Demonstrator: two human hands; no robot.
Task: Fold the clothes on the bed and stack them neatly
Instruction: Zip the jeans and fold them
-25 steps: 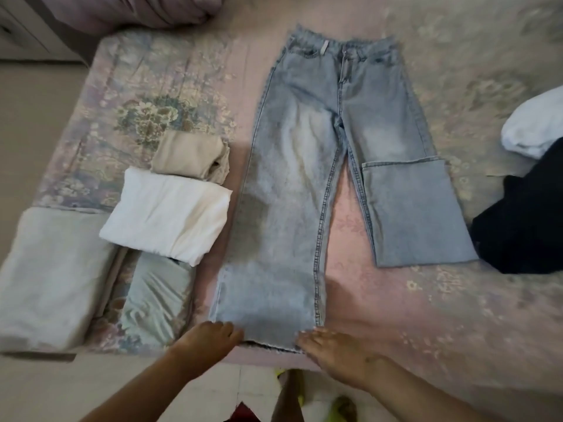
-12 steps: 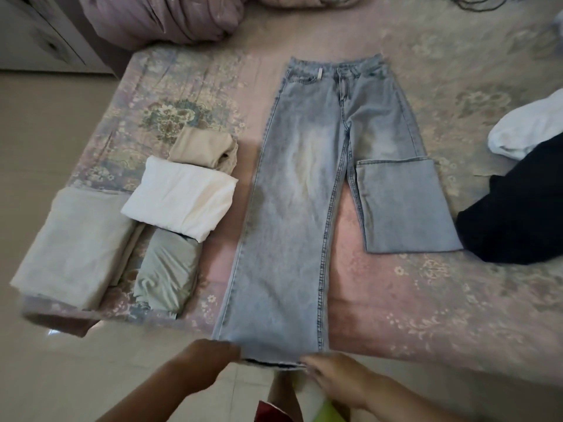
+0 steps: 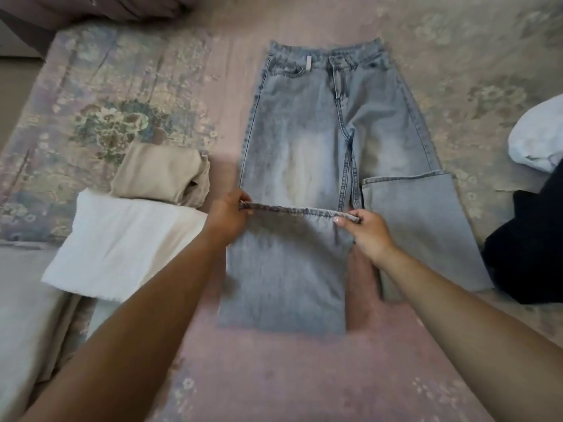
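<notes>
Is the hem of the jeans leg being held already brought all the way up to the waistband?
No. Both hands, left hand and right hand, hold the hem around mid-thigh of the jeans, well short of the waistband.

Pink floral bedspread (image 3: 128,95); beige floor (image 3: 18,62) top-left, prob. tile.

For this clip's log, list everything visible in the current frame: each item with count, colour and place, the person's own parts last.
jeans: one, light blue, flat on mid bed, waistband far; both legs folded up, one hem held
beige garment: one, folded, left of the jeans
white garment: one, folded, near side of the beige one, overlapping its edge
pale grey fabric: one, folded, bottom-left corner
white cloth: one, unfolded, right edge
black garment: one, unfolded, right edge, below the white cloth
bed cover: one, pink floral, under everything
left hand: pinches the hem's left corner
right hand: pinches the hem's right corner
</notes>
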